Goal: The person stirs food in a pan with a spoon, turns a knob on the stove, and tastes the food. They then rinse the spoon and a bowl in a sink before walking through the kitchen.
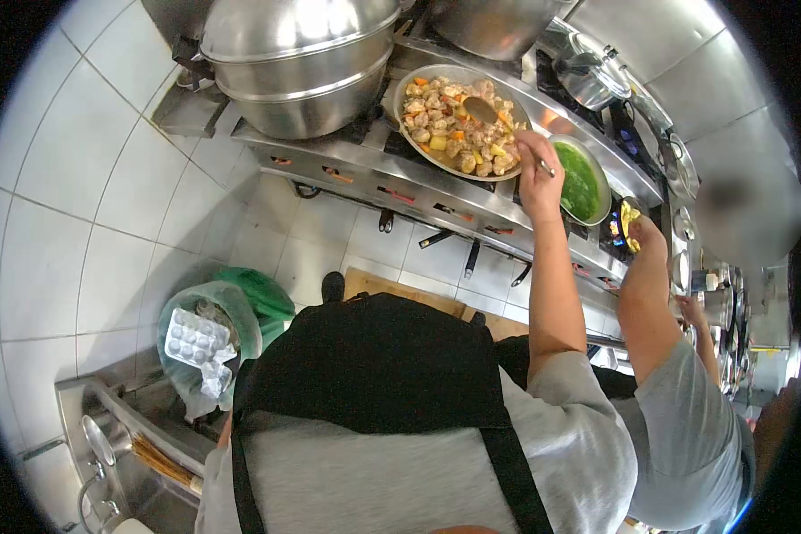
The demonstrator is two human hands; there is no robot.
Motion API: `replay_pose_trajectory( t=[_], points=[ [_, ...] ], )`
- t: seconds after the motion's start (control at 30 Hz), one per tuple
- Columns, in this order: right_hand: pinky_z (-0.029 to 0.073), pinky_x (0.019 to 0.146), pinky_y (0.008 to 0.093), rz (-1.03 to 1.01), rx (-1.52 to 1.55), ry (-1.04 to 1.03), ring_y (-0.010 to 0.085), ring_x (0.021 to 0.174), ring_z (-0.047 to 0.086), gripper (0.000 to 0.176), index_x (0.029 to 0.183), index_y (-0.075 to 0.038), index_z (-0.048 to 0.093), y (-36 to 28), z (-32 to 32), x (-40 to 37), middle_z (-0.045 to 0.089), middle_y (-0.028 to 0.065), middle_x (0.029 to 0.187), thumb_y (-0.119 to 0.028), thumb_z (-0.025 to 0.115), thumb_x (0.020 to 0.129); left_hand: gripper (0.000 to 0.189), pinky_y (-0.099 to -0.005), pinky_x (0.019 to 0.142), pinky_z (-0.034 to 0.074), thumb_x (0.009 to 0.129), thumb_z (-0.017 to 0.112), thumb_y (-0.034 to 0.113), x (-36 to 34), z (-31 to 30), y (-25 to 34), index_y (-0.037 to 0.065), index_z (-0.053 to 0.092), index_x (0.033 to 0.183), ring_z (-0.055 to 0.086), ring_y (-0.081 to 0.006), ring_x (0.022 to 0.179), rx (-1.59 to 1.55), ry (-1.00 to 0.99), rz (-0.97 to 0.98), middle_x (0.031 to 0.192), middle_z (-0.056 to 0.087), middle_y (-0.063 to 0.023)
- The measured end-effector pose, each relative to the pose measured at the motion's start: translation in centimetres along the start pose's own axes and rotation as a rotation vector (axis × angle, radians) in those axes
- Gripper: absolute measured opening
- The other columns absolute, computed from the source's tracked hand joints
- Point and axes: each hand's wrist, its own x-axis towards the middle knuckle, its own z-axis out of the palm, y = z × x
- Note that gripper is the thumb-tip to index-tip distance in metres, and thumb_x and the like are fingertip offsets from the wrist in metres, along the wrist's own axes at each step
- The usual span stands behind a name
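My right hand [539, 173] is closed around the handle of a spoon [481, 110] over the right side of a wide pan [399, 111]. The spoon's bowl rests on the food, chunks of meat with orange and yellow pieces [445, 125]. Just right of my right hand is a pan of green liquid [580, 181]. My left hand does not show; only a sliver of skin appears beside the black apron [365, 365] at the lower left.
A large steel pot [298, 89] stands left on the stove [347, 173]. A co-worker's hand [647, 233] is at a small pan with yellow food at right, flames beside it. A pressure cooker [592, 76] stands behind. Lower left are a lined bin [171, 356] and a sink [142, 485].
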Motion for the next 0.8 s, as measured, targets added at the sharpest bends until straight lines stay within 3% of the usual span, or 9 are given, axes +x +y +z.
replay_pose_trajectory(
  t=[0.13, 0.23, 0.3, 0.4, 0.43, 0.57, 0.63, 0.77, 0.8],
  points=[
    [0.048, 0.081, 0.0328, 0.049, -0.173, 0.158, 0.0278, 0.091, 0.061, 0.01, 0.095, -0.003, 0.062, 3.5, -1.1, 1.0, 0.063, 0.0131, 0.097, -0.005, 0.058, 0.087, 0.049, -0.0461, 0.09, 0.042, 0.083, 0.062, 0.031, -0.3, 0.1, -0.2, 0.009, 0.05, 0.125, 0.052, -0.0415, 0.109, -0.015, -0.039, -0.034, 0.117, 0.055, -0.0217],
    [0.048, 0.079, 0.034, 0.335, -0.003, 0.213, 0.0284, 0.09, 0.062, 0.01, 0.095, -0.004, 0.062, 4.4, -2.3, 0.6, 0.063, 0.0131, 0.096, -0.006, 0.057, 0.088, 0.052, -0.0456, 0.092, 0.042, 0.082, 0.063, 0.031, 1.6, -1.3, 1.5, 0.007, 0.049, 0.126, 0.051, -0.0412, 0.11, -0.049, -0.045, -0.013, 0.119, 0.054, -0.0217],
    [0.049, 0.079, 0.0347, 0.182, -0.157, 0.125, 0.0283, 0.088, 0.062, 0.01, 0.095, -0.004, 0.063, 4.6, -2.6, 0.1, 0.064, 0.0129, 0.097, -0.006, 0.057, 0.087, 0.054, -0.0453, 0.093, 0.042, 0.081, 0.064, 0.031, 5.1, -2.8, 4.5, 0.006, 0.048, 0.126, 0.051, -0.041, 0.111, -0.103, -0.007, 0.081, 0.12, 0.054, -0.0217],
    [0.048, 0.081, 0.0325, -0.034, -0.154, -0.018, 0.0251, 0.094, 0.061, 0.014, 0.096, -0.003, 0.063, 1.5, -1.1, 0.1, 0.064, 0.0122, 0.1, 0.0, 0.058, 0.084, 0.063, -0.0427, 0.099, 0.039, 0.081, 0.065, 0.026, 12.9, -6.9, 14.5, 0.002, 0.04, 0.133, 0.047, -0.0378, 0.117, -0.159, 0.127, 0.419, 0.127, 0.049, -0.0208],
    [0.048, 0.08, 0.0321, -0.008, -0.177, -0.039, 0.0263, 0.09, 0.06, 0.02, 0.098, -0.007, 0.065, 0.7, 0.1, -0.1, 0.062, 0.012, 0.096, 0.004, 0.059, 0.082, 0.064, -0.0416, 0.101, 0.037, 0.08, 0.065, 0.023, 13.5, -11.1, 22.9, 0.003, 0.038, 0.135, 0.043, -0.0362, 0.122, -0.162, 0.105, 0.402, 0.132, 0.045, -0.0209],
    [0.049, 0.071, 0.0309, 0.177, -0.376, -0.286, 0.0224, 0.078, 0.059, 0.023, 0.102, -0.011, 0.066, 1.4, 3.7, -1.6, 0.057, 0.0106, 0.081, 0.0, 0.061, 0.082, 0.08, -0.0441, 0.104, 0.034, 0.078, 0.067, 0.014, 17.8, -17.6, 41.7, 0.007, 0.021, 0.143, 0.034, -0.0396, 0.129, -0.279, 0.227, 0.802, 0.139, 0.034, -0.0255],
    [0.05, 0.068, 0.033, 0.361, -0.134, -0.343, 0.0225, 0.082, 0.063, 0.022, 0.1, -0.008, 0.064, 2.0, 4.4, -2.9, 0.062, 0.0116, 0.089, 0.0, 0.061, 0.08, 0.087, -0.045, 0.104, 0.034, 0.078, 0.068, 0.017, 20.0, -18.4, 46.8, 0.007, 0.013, 0.145, 0.03, -0.0422, 0.131, -0.279, 0.325, 0.844, 0.142, 0.028, -0.0284],
    [0.051, 0.084, 0.0299, 0.694, 0.574, -0.21, 0.0182, 0.098, 0.061, 0.026, 0.112, -0.003, 0.059, 0.6, 5.9, -4.5, 0.06, 0.0068, 0.109, 0.0, 0.059, 0.086, 0.07, -0.0457, 0.094, 0.041, 0.078, 0.067, 0.013, 24.5, -17.6, 50.2, 0.009, 0.029, 0.137, 0.043, -0.0457, 0.116, -0.335, 0.331, 0.833, 0.131, 0.033, -0.0277],
    [0.05, 0.089, 0.0324, 0.785, 0.589, -0.217, 0.0202, 0.105, 0.058, 0.039, 0.122, -0.006, 0.053, -1.4, 6.2, -3.7, 0.056, 0.0062, 0.118, 0.002, 0.059, 0.084, 0.065, -0.0466, 0.09, 0.044, 0.078, 0.066, 0.012, 25.3, -17.5, 50.5, 0.01, 0.033, 0.134, 0.047, -0.0453, 0.111, -0.336, 0.295, 0.819, 0.127, 0.037, -0.0264]
  ],
)
